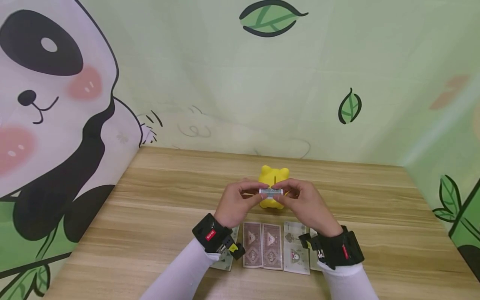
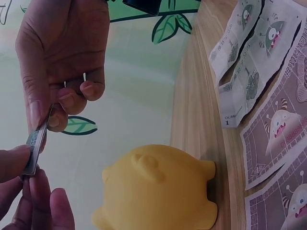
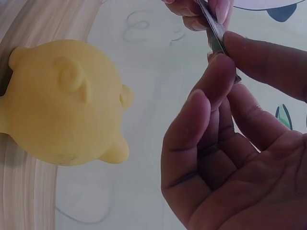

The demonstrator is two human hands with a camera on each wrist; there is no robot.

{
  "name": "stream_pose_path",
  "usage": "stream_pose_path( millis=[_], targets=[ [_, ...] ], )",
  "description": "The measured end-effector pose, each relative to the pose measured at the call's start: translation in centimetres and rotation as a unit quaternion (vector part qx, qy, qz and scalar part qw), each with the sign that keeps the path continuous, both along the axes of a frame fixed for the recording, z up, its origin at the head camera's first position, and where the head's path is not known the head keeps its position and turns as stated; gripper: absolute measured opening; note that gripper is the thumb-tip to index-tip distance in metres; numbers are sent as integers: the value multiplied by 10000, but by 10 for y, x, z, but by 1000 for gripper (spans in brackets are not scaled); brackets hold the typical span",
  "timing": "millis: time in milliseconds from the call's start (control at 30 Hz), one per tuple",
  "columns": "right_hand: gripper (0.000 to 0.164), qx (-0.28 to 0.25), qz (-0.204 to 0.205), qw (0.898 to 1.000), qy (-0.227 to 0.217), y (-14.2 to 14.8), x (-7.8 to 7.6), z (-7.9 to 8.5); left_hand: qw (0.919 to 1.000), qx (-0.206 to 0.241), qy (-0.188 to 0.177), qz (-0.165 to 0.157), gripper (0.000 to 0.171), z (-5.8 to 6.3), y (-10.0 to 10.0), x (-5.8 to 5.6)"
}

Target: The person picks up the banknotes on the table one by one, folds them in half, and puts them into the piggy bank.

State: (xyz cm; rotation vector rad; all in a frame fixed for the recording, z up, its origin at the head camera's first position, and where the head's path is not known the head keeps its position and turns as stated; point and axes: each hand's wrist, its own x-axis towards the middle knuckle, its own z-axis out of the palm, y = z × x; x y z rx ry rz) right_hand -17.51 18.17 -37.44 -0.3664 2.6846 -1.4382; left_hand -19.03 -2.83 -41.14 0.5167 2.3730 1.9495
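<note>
The left hand (image 1: 235, 203) pinches the nine o'clock end of a folded banknote (image 1: 271, 192) between thumb and fingertips; the right hand (image 1: 308, 204) pinches the three o'clock end the same way, so neither is clearly nearer. The folded note is in the air, its long axis running from nine to three. Just toward twelve from it, in the head view, lies the slot (image 1: 275, 179) of a yellow piggy bank (image 2: 158, 191), running twelve to six, thus square across the note's length. The bank stands on the wooden table (image 1: 180, 187). Toward six lie two brown banknotes (image 1: 253, 245) and, at five, a pale banknote (image 1: 296, 248).
</note>
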Motion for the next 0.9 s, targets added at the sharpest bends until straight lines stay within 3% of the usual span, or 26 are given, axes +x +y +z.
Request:
stream_pose_path(
  millis=[300,567,900],
  targets=[
    [16,26,48,10000,66,0,-2,-2,10000,-45,29,-18,17,-2,-1,-1],
    [16,-238,263,9994,47,-1,-1,-4,9996,221,-104,-157,16,-4,0,-1],
    [10,-281,332,9990,-59,-2,0,-3,9989,77,-346,-307,16,-2,1,1]
  ],
)
